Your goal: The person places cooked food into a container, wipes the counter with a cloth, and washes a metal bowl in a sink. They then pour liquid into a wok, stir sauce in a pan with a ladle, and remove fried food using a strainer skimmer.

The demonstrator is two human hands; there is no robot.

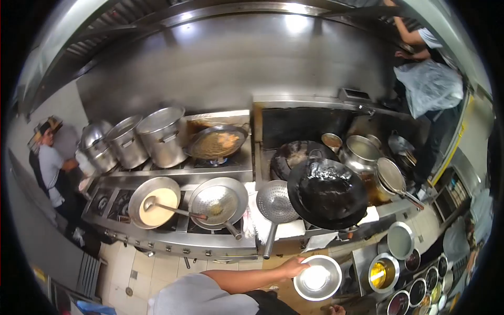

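My left hand (pixel 295 267) grips the rim of a shiny steel bowl (pixel 317 278), its thumb over the left edge. White glare fills the bowl's middle, so I cannot tell what it holds. My right hand (pixel 336 310) shows only partly at the bottom edge, below the bowl; its fingers are too small and cut off to read. Beyond the bowl, a large black wok (pixel 328 194) sits on the range, with a perforated ladle (pixel 276 202) beside it on a white cloth.
Tall pots (pixel 163 137) and a pan of frying food (pixel 218 143) stand at the back left. A pan of cream-coloured liquid (pixel 167 200) is on the front burners. Containers (pixel 384 273) line the right. People stand at the left (pixel 50 163) and the right.
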